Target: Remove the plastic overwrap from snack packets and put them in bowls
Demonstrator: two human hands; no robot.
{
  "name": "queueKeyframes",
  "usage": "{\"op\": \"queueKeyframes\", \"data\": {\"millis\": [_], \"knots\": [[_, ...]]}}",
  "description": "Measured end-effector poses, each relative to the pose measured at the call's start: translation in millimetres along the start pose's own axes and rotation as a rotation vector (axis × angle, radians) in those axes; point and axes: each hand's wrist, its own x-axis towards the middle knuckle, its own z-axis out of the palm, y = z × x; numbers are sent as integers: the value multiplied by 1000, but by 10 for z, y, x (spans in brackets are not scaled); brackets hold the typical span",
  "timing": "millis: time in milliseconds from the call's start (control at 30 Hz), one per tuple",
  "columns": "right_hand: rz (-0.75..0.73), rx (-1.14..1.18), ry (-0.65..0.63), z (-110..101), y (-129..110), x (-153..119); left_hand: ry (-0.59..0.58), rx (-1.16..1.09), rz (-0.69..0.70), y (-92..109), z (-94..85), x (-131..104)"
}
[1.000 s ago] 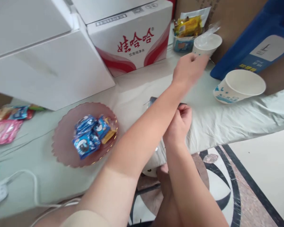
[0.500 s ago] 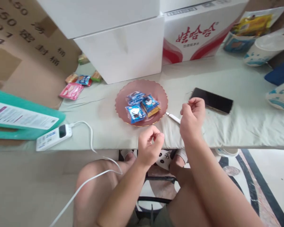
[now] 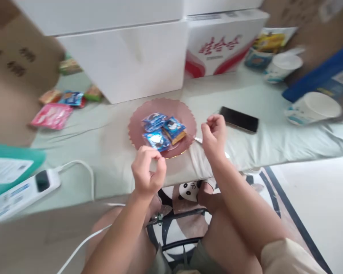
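Green-and-white carton (image 3: 8, 167) at far left, white power strip (image 3: 23, 190) with its cord just beside it on the pale green table cover (image 3: 103, 133). Pink and mixed snack packets (image 3: 53, 114) lie further back, near the big white box (image 3: 122, 57).

Left hand (image 3: 147, 173) hovers at the table's near edge, just in front of the pink scalloped glass plate (image 3: 137, 125); fingers curled in, thumb against fingertips, as if pinching something small. Blur hides whether anything is in it: cannot tell. Blue biscuit packets (image 3: 161, 131) are piled mid-plate, untouched.

Right hand (image 3: 214, 133) sits just right of the plate, loosely fisted above the cover; a thin white stick-like item (image 3: 198, 140) pokes out beside it, contact unclear, grip contents cannot tell. Black phone (image 3: 239, 119) lies flat behind that hand. White paper bowls (image 3: 313, 108) and a blue box (image 3: 326, 72) stand far right.

Judgement: both hands are staged at the plate, packets not yet picked. Next move likely calls for a short forward reach by the left hand and a pinch on the nearest packet.
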Motion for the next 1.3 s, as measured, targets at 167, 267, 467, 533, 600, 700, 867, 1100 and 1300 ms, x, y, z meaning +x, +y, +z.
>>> {"op": "queueKeyframes", "data": {"millis": [167, 267, 467, 533, 600, 700, 867, 1100, 1300], "knots": [[-1, -141, 138, -679, 215, 322, -140, -25, 162, 148, 232, -11], [11, -349, 254, -1275, 398, 497, -213, -17, 262, 230, 305, -13], [122, -1056, 406, -2150, 697, 909, -296, -34, 378, 237, 438, -19], [104, -1179, 322, -2305, 714, 1099, -315, -26, 411, 207, 499, -18], [96, -1277, 218, -2427, 696, 1298, -324, -20, 432, 184, 558, -11], [172, -1378, 77, -2556, 628, 1526, -334, -3, 412, 194, 625, 8], [-4, -1343, -2, -2443, 393, 1510, -300, 19, 341, 296, 646, 22], [-467, -1091, -71, -1608, 51, 1032, -120, 52, 255, 283, 329, -42], [-787, -781, -337, -394, -549, 491, 119, 93, 93, 9, -155, -77]]}}
